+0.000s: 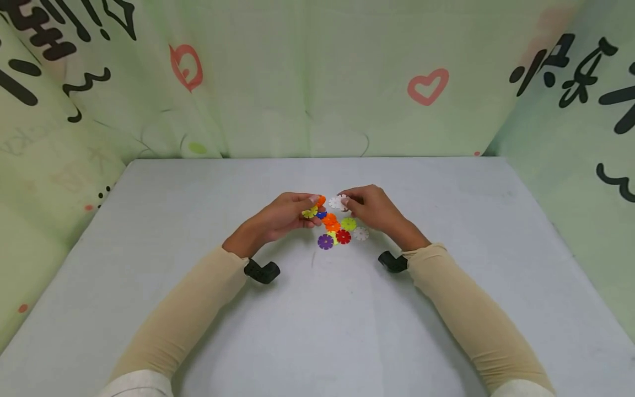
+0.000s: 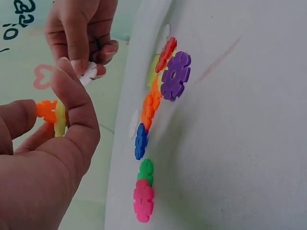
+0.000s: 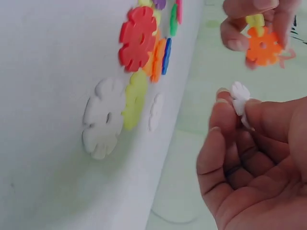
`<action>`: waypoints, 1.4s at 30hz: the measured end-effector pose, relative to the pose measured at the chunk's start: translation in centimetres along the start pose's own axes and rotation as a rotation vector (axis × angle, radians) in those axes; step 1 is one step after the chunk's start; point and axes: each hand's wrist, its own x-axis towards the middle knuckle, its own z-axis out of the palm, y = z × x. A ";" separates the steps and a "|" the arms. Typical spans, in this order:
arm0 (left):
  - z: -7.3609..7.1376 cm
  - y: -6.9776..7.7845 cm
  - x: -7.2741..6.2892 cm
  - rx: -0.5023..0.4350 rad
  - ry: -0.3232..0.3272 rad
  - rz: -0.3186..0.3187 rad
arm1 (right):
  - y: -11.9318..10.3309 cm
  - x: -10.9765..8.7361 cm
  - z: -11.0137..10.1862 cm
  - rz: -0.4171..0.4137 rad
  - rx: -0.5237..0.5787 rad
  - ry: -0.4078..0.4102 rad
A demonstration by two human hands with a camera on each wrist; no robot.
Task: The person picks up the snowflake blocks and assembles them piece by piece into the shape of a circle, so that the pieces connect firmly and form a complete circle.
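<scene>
Right wrist view: the left hand (image 1: 285, 216) pinches an orange, notched plastic flower-disc (image 3: 257, 53) joined to a yellow one (image 3: 255, 20); the right hand (image 3: 268, 172) pinches a white, petal-edged plastic piece (image 3: 240, 91).

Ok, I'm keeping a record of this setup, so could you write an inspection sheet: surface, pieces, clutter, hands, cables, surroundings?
Surface: flat, pale grey-white table; faint reddish streak on it.
Pieces: a purple, notched, flower-shaped plastic disc, a red one, a blue one and a pink one lie among others on the table.
Clutter: nothing seen.
Hands: bare left hand holds an orange notched disc and a yellow one; bare right hand pinches white notched plastic.
Cables: nothing seen.
Surroundings: pale green fabric with black lettering and a pink heart outline.
</scene>
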 end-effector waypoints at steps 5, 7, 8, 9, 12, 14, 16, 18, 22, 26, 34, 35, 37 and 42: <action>0.2 -0.3 0.2 0.051 0.024 -0.005 | -0.8 0.0 0.1 -0.002 0.102 0.058; 0.4 -0.3 0.1 0.076 0.025 0.002 | -0.9 0.0 0.2 -0.001 0.151 0.068; 0.5 -0.3 0.0 0.086 0.024 0.007 | -0.9 0.1 0.3 0.000 0.174 0.067; 0.6 -0.3 -0.1 0.092 0.020 0.012 | -0.9 0.1 0.3 -0.001 0.193 0.064; 0.7 -0.2 -0.2 0.097 0.010 0.022 | -0.8 0.2 0.5 -0.010 0.224 0.052; 0.8 -0.1 -0.3 0.095 -0.001 0.027 | -0.7 0.3 0.6 -0.013 0.224 0.054; 0.8 -0.1 -0.3 0.097 -0.010 0.034 | -0.8 0.3 0.7 -0.015 0.220 0.057; 0.8 -0.2 -0.4 0.099 -0.015 0.039 | -0.8 0.2 0.7 -0.018 0.220 0.052; 0.8 -0.3 -0.4 0.093 -0.010 0.042 | -0.9 0.1 0.5 -0.047 0.237 -0.026; 0.8 -0.2 -0.3 0.074 -0.002 0.041 | -0.7 0.0 0.4 -0.058 0.253 -0.099; 1.0 -0.1 -0.1 0.064 -0.009 0.068 | -0.9 -0.2 0.5 0.010 0.346 -0.017; 1.0 0.0 -0.1 0.062 -0.010 0.073 | -0.9 -0.2 0.6 0.007 0.350 -0.010; 1.0 0.0 -0.1 0.053 -0.004 0.081 | -0.9 -0.1 0.8 -0.005 0.350 0.001; 1.0 0.1 0.1 0.018 0.008 0.094 | -1.0 0.0 1.1 -0.017 0.348 0.012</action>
